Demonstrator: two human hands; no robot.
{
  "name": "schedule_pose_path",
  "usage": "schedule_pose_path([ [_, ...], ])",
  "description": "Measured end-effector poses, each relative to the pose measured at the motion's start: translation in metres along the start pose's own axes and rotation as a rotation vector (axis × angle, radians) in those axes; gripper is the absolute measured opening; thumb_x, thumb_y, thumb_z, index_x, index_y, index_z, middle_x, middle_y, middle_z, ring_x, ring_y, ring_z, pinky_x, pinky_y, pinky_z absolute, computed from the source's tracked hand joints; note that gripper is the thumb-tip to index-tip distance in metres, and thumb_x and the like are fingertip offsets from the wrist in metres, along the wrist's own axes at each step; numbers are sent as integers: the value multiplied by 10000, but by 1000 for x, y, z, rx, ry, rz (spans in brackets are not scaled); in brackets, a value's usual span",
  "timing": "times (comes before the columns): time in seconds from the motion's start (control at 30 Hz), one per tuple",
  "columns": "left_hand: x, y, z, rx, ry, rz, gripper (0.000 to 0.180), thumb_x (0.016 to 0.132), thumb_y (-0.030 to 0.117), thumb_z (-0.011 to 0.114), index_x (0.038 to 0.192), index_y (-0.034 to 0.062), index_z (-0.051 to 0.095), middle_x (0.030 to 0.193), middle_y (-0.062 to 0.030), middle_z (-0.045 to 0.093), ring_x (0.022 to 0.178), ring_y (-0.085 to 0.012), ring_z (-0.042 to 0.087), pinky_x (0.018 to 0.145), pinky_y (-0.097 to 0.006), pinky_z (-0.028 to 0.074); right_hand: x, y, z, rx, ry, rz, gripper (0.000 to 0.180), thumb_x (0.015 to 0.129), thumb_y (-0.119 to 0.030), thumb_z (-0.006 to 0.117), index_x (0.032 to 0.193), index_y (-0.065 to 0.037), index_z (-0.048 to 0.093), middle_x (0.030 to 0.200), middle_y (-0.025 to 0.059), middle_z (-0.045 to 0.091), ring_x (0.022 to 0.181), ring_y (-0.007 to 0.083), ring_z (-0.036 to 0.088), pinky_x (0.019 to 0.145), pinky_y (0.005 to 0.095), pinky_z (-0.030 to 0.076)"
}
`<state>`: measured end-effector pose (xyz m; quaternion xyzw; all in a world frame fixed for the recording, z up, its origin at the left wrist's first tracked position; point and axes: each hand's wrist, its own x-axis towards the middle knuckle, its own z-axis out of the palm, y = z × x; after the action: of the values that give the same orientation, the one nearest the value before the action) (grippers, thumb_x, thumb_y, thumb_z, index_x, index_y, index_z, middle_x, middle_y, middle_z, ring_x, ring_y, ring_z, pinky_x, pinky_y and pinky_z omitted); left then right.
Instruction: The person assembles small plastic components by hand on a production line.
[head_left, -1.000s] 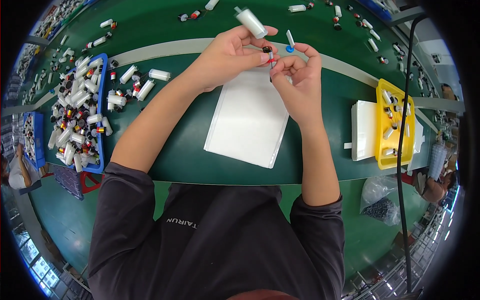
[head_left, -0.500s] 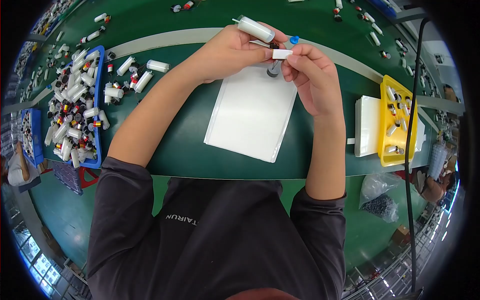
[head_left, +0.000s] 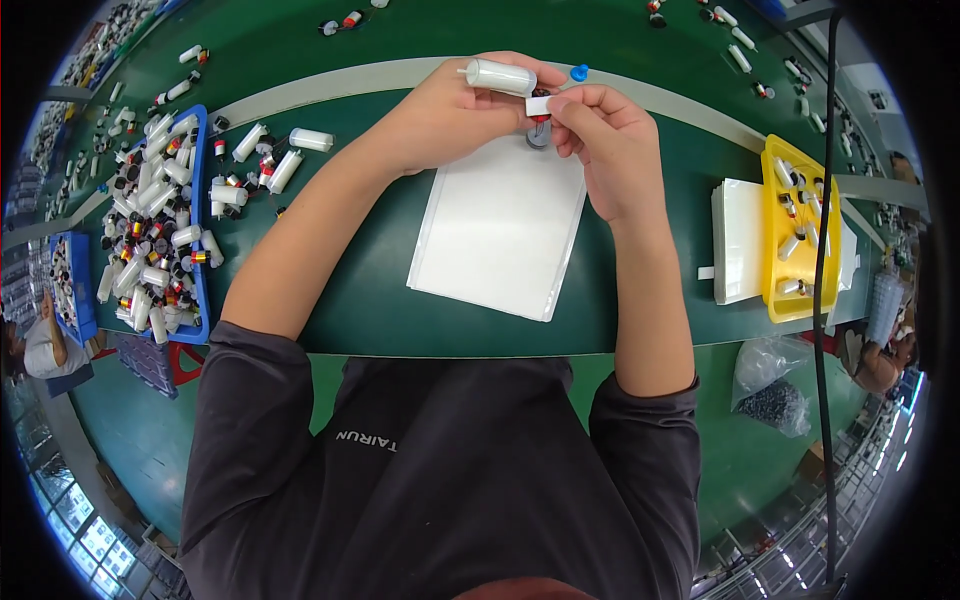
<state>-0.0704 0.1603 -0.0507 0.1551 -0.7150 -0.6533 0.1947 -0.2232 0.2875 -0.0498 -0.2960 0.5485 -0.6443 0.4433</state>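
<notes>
My left hand [head_left: 445, 110] is closed around a white translucent cylinder [head_left: 500, 77] with a thin tip at its left end. Beside the cylinder, between my two hands, is its dark and red part, partly covered by my fingers. A round grey-black cap [head_left: 539, 136] hangs just below it. My right hand [head_left: 612, 140] pinches a small white tag [head_left: 537, 106] between thumb and forefinger, against that red part. Whether the tag is stuck on cannot be seen. Beneath my hands lies a white sheet stack [head_left: 497, 235] on the green table.
At left, a blue bin [head_left: 200, 250] overflows with similar cylinders, and several loose ones [head_left: 285, 172] lie beside it. A yellow tray [head_left: 772, 230] with a few pieces stands right, next to white sheets [head_left: 737, 240]. A blue pin-like piece [head_left: 579, 73] sits beyond my hands. A black cable [head_left: 822, 400] hangs at right.
The white tag has moved left, closer to the cylinder's dark and red part, and less of it shows. Red is now visible just below it. The cylinder has tilted nearer to level.
</notes>
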Motion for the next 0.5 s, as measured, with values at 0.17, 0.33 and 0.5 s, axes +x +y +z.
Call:
schedule_pose_path([
  [0.17,0,9,-3,-174,-32,-21,373,928,82,699,1292,33,633,1142,-88,698,1056,-156,659,953,-290,531,-3,2,11,-81,78,-105,129,890,-79,714,957,30,698,822,48,687,717,98,624,664,230,493],
  [0.33,1,8,-15,-164,-17,-7,391,907,79,729,1280,7,635,1190,-126,699,1076,-168,668,944,-311,547,-1,-4,12,-51,35,-108,158,892,-84,737,986,5,647,847,33,672,707,81,587,642,224,462],
  [0.5,-4,1,-21,-563,-191,8,480,864,29,766,1322,-6,623,1216,-152,710,1053,-174,696,925,-311,560,3,-5,-4,310,-235,224,276,910,-99,727,1025,-122,477,877,-12,609,665,49,440,587,221,340],
])
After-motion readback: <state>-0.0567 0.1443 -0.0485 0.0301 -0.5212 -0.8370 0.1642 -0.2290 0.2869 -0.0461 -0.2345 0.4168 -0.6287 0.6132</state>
